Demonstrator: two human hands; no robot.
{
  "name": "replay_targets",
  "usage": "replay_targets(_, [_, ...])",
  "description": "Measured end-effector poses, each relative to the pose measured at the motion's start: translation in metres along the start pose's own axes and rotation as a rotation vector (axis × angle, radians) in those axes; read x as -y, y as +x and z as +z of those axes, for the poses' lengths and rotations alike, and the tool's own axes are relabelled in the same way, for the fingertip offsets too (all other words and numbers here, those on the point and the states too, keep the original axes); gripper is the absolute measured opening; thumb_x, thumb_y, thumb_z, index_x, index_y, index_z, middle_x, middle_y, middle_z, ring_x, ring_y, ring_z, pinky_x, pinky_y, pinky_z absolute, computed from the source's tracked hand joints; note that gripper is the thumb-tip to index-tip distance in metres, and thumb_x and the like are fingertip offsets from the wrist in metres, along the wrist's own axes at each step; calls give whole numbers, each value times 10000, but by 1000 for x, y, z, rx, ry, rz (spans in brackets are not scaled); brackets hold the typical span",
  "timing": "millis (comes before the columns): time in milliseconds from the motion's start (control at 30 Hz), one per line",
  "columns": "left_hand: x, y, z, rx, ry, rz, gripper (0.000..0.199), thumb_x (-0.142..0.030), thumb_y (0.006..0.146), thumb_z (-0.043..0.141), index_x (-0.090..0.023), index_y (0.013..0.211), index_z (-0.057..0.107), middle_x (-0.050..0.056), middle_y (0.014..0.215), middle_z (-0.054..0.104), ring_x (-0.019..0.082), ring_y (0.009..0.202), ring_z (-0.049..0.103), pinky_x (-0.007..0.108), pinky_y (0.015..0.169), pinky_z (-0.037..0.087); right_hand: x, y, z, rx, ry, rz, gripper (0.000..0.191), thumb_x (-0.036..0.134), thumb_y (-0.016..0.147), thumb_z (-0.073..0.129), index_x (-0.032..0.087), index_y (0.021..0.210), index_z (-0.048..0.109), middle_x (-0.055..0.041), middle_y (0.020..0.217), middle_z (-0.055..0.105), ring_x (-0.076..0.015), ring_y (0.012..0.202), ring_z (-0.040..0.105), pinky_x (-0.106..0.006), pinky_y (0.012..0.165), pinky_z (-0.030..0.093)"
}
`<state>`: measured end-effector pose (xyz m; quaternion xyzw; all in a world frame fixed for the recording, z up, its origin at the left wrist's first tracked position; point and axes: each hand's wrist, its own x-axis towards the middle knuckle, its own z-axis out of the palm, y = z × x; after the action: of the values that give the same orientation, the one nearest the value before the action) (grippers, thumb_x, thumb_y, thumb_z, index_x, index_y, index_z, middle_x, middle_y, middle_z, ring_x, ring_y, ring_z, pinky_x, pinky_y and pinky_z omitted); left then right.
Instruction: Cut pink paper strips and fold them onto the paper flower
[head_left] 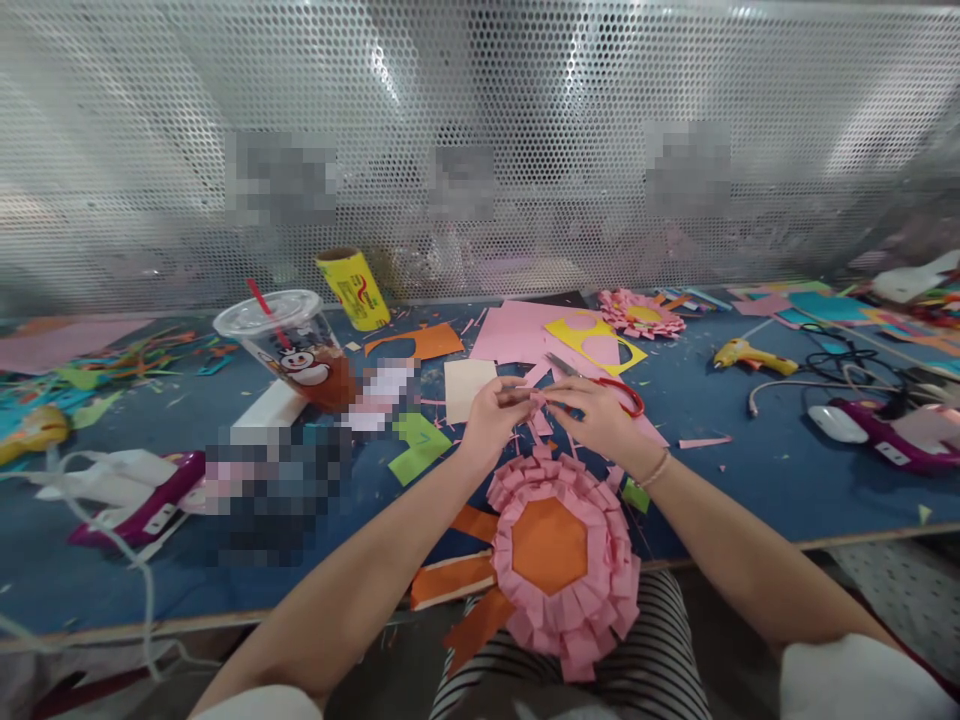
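Note:
My left hand and my right hand meet above the table, fingertips pinched on a small pink paper strip between them. Just below them, a large pink paper rosette with an orange centre and orange ribbon tails rests at the table edge and over my lap. Red-handled scissors lie behind my right hand, partly hidden by it. Beside my left hand is a cream paper square.
A cup with a straw and a yellow cardboard tube stand at left. Pink sheets, a yellow cut-out, another rosette lie behind. A yellow glue gun, cables, purple power strips are at right.

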<state>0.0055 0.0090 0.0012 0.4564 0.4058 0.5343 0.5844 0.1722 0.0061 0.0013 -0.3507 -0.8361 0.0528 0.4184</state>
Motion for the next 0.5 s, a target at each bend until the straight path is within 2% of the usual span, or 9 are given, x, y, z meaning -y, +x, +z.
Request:
replay_targets(267, [-1,0,1,-34,-69,-64,369,-190,503,767,-137,809,567,-11,679,604,74,593,579,220,602,493,-2,-1,2,-50,15,37,202,222,823,522,238,945,682,-53,972,666,-166,910,622,-333,848,512])
replay_targets(500, [-2,0,2,-21,-199,-159,310,-143,513,752,-133,770,580,-16,615,596,65,536,567,198,557,491,-1,-1,-1,-15,105,14,242,185,840,479,253,950,684,-40,950,676,-159,886,630,-331,815,532])
